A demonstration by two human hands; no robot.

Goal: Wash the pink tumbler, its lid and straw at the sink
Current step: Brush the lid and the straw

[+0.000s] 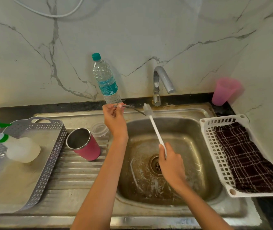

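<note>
The thin bent metal straw [132, 109] lies almost level, just left of the curved steel tap [159, 83], its long axis running left to right. The left grip [115, 117] pinches its left end. Its right end meets the long white bottle brush [155, 130] just under the bristles. The right grip [170, 163], below the tap, is curled round the brush handle. The brush crosses the straw and, I judge, must swing into line. Farther left of the tap sit the pink steel tumbler [84, 145] and clear round lid [99, 129]. A plastic water bottle [106, 80] crowds the left grip.
</note>
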